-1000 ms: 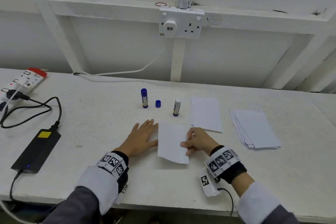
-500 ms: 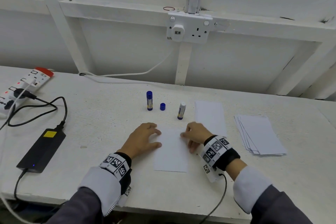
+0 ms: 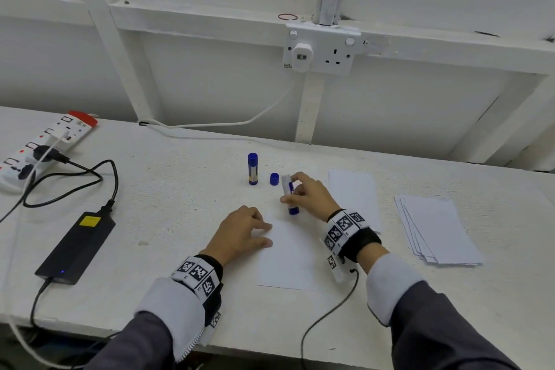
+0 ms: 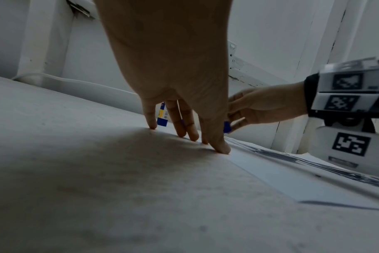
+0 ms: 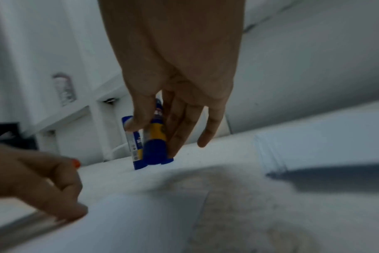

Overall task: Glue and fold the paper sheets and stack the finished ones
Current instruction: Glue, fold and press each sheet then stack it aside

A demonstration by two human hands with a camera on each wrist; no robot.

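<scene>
A long white desk [image 3: 168, 219] with a rough, speckled top is seen. Behind it a white wall [image 3: 210, 75] is crossed by white painted beams [image 3: 192, 13]. A double wall socket [image 3: 321, 49] is fixed to one beam, and a white plug is pushed into its left side. A white cord [image 3: 240, 122] is run from it down to the desk. A white power strip [image 3: 45, 144] with a red end is laid at the far left. A black power brick [image 3: 76, 246] with a yellow label is placed near it, joined by a black cable [image 3: 90, 186].
</scene>
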